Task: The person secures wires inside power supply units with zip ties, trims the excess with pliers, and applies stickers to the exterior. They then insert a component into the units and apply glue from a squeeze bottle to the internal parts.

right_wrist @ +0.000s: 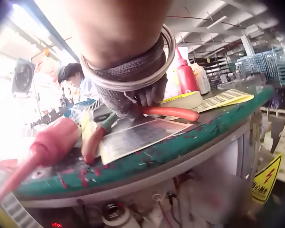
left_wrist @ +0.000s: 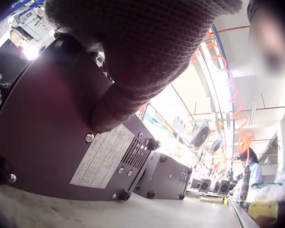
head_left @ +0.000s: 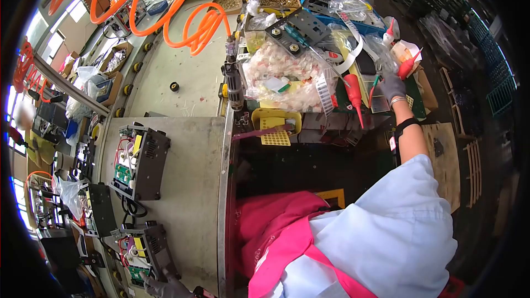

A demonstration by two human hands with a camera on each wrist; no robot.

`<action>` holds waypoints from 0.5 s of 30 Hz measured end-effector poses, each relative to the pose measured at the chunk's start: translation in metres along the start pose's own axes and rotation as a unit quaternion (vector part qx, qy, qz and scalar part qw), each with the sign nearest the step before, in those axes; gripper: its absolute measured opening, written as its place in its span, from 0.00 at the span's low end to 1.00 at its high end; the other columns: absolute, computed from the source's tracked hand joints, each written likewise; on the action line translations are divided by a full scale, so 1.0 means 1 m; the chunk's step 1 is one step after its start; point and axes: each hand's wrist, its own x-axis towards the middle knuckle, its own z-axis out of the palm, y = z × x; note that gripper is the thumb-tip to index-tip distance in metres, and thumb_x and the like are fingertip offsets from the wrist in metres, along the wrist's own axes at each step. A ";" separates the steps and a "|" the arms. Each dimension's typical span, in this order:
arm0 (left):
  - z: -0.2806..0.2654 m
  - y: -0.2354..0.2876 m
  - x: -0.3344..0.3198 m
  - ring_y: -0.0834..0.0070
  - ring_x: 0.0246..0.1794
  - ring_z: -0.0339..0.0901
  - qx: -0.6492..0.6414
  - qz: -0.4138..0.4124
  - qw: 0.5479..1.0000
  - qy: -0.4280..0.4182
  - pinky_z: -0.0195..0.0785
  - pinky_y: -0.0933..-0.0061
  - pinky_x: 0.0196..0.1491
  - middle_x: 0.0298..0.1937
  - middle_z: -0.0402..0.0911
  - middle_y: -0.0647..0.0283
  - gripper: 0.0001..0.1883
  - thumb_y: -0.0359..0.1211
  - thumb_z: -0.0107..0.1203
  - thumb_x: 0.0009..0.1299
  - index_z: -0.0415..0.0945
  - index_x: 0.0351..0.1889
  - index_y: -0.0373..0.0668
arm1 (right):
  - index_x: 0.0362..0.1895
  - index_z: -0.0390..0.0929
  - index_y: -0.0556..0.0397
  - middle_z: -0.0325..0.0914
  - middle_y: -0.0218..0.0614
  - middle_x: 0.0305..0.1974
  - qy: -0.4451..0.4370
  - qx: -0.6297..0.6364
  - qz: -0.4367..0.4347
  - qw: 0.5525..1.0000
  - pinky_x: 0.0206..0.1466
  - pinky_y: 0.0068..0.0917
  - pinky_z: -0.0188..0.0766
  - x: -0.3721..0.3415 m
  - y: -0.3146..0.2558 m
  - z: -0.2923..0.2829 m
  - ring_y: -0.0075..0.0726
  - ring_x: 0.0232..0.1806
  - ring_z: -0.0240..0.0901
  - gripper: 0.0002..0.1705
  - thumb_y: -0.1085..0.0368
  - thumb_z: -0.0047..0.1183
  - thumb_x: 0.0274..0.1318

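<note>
My gloved left hand [head_left: 168, 288] [left_wrist: 142, 42] is at the nearer dark metal-cased unit [head_left: 152, 245] [left_wrist: 52, 123], its thumb against the labelled panel and the other fingers over the edge by the green circuit board [head_left: 138, 275]. A second open-sided unit [head_left: 149, 163] [left_wrist: 166, 178] stands beyond it. Over the cluttered side bench, my gloved right hand [head_left: 393, 86] [right_wrist: 133, 97] pinches red-handled pliers [right_wrist: 173, 112] near their middle; the handles spread to both sides and the fingers partly hide the tool. Beneath lies a flat dark sheet in clear wrap [right_wrist: 137, 137].
Red pointed bottles [head_left: 353, 91] [right_wrist: 54, 142] lie near the right hand. Bagged small parts [head_left: 287, 72], a metal plate [head_left: 298, 27] and a screwdriver [head_left: 295, 34] cover the side bench. A power driver [head_left: 233, 83] hangs on an orange coiled hose [head_left: 176, 14] above the bench's edge.
</note>
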 end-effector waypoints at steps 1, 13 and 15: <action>0.004 -0.003 0.001 0.42 0.57 0.69 0.002 0.003 1.000 0.006 0.61 0.42 0.57 0.60 0.70 0.40 0.41 0.53 0.62 0.60 0.60 0.69 0.49 | 0.39 0.81 0.51 0.80 0.53 0.40 -0.013 -0.001 0.011 1.000 0.47 0.48 0.73 0.001 0.005 -0.008 0.59 0.42 0.77 0.13 0.58 0.53 0.53; -0.001 0.003 0.003 0.44 0.53 0.71 0.066 0.001 0.998 0.012 0.63 0.43 0.54 0.55 0.73 0.41 0.41 0.55 0.63 0.58 0.64 0.67 0.49 | 0.51 0.79 0.50 0.78 0.51 0.51 -0.149 0.038 0.043 0.987 0.57 0.43 0.70 0.003 -0.037 -0.040 0.56 0.54 0.74 0.27 0.52 0.61 0.46; 0.008 -0.006 0.004 0.44 0.50 0.72 0.057 0.024 0.997 0.042 0.64 0.44 0.53 0.52 0.75 0.42 0.41 0.57 0.63 0.56 0.65 0.65 0.49 | 0.53 0.78 0.53 0.78 0.50 0.51 -0.110 0.050 0.057 0.991 0.57 0.39 0.70 0.020 -0.026 -0.011 0.53 0.54 0.75 0.36 0.49 0.68 0.38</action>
